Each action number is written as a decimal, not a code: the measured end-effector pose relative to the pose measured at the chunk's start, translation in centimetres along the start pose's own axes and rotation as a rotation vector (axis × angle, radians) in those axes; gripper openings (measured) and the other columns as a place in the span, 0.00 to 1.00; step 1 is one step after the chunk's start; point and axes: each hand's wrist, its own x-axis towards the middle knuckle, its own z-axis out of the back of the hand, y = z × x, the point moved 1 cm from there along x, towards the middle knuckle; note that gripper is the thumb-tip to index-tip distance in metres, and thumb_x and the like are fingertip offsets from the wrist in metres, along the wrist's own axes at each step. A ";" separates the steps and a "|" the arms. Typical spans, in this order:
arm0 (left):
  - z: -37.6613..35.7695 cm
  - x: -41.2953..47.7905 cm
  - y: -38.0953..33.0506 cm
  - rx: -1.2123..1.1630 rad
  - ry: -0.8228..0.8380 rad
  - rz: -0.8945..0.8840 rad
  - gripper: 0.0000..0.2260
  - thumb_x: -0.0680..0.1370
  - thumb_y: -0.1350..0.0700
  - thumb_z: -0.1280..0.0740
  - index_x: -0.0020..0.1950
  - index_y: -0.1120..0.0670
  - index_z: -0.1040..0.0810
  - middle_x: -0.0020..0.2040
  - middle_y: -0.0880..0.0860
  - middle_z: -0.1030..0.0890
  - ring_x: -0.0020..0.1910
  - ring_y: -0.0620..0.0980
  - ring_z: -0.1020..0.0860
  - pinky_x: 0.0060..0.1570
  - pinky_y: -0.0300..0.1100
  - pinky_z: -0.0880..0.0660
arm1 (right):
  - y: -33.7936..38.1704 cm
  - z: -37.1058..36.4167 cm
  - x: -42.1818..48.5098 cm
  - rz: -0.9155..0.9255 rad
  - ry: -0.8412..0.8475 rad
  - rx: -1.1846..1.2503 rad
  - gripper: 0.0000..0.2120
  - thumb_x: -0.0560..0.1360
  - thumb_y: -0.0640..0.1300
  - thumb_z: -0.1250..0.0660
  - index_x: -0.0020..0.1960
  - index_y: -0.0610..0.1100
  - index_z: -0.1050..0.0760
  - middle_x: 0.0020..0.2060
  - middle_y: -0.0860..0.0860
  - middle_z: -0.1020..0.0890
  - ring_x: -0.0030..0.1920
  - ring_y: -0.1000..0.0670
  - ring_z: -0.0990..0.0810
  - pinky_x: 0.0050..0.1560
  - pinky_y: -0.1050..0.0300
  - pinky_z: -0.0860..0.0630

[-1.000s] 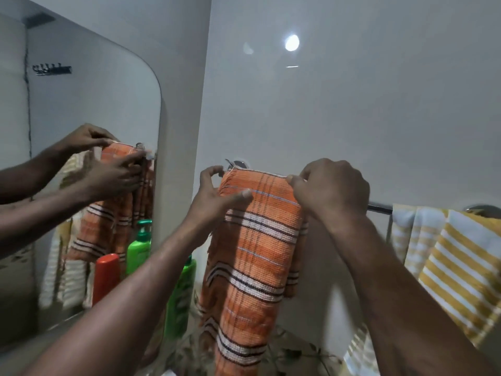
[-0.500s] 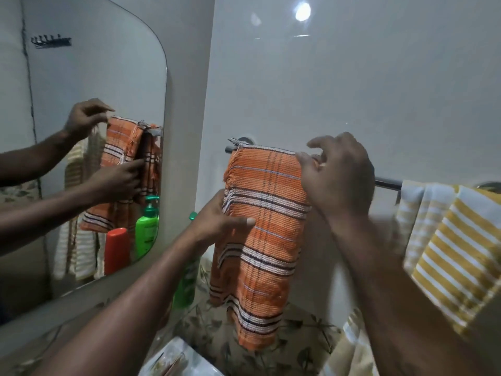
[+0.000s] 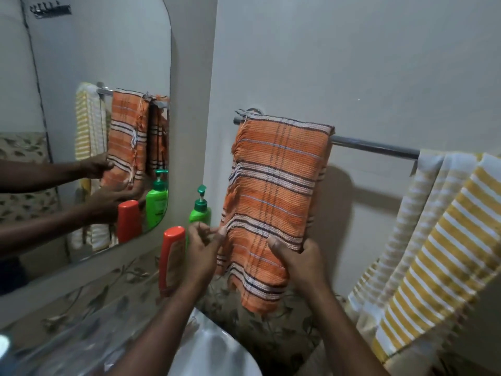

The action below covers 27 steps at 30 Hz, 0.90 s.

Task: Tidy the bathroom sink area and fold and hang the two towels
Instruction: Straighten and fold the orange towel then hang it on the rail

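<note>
An orange towel (image 3: 273,196) with dark and white stripes hangs folded over the chrome rail (image 3: 374,146) on the wall. My left hand (image 3: 203,248) pinches its lower left edge between thumb and fingers. My right hand (image 3: 299,263) grips its lower right part, thumb on the front. A yellow and white striped towel (image 3: 444,245) hangs over the right end of the same rail, apart from the orange one.
A green pump bottle (image 3: 200,210) and an orange-red bottle (image 3: 170,260) stand on the ledge left of the orange towel. A mirror (image 3: 86,109) fills the left wall. The white sink (image 3: 214,351) lies below my arms.
Both hands have slid from the top of the orange towel down to its lower part. The view has tilted downward, bringing the sink and bottles into sight.
</note>
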 end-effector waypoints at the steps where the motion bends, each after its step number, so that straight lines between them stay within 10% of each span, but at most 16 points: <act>1: 0.0 -0.8 0.4 0.008 -0.084 0.011 0.10 0.83 0.51 0.29 0.55 0.51 0.29 0.49 0.52 0.19 0.46 0.46 0.17 0.42 0.40 0.22 | -0.1 0.0 0.1 0.002 0.016 0.037 0.21 0.68 0.58 0.17 0.52 0.47 0.17 0.47 0.53 0.11 0.48 0.50 0.11 0.53 0.42 0.14; 4: -0.5 -3.4 2.1 0.072 -0.217 0.181 0.26 0.80 0.36 0.33 0.53 0.60 0.24 0.43 0.59 0.17 0.41 0.54 0.15 0.41 0.49 0.18 | -0.1 -0.2 0.2 -0.009 0.064 0.153 0.22 0.69 0.54 0.17 0.57 0.46 0.17 0.51 0.51 0.11 0.50 0.47 0.11 0.55 0.40 0.14; 10: -2.6 -5.7 3.8 -0.202 0.262 0.569 0.27 0.80 0.29 0.39 0.64 0.48 0.17 0.55 0.54 0.11 0.56 0.58 0.14 0.57 0.54 0.19 | 0.1 -0.8 0.2 -0.006 0.076 0.190 0.31 0.64 0.61 0.19 0.61 0.45 0.18 0.54 0.49 0.11 0.54 0.45 0.12 0.58 0.39 0.16; 18: -1.8 -5.2 2.6 -0.511 0.215 0.578 0.24 0.69 0.61 0.23 0.64 0.62 0.17 0.55 0.60 0.12 0.47 0.56 0.11 0.38 0.45 0.16 | 0.7 -0.4 0.7 0.015 0.027 0.142 0.35 0.58 0.63 0.17 0.58 0.47 0.20 0.53 0.50 0.12 0.52 0.47 0.12 0.56 0.40 0.15; 27: -0.7 -7.3 1.8 -0.613 0.027 0.545 0.20 0.72 0.67 0.27 0.64 0.62 0.18 0.55 0.62 0.12 0.44 0.56 0.11 0.35 0.44 0.16 | 0.4 -0.8 1.6 0.037 -0.027 0.129 0.21 0.68 0.50 0.15 0.55 0.42 0.17 0.50 0.48 0.11 0.50 0.44 0.12 0.55 0.40 0.15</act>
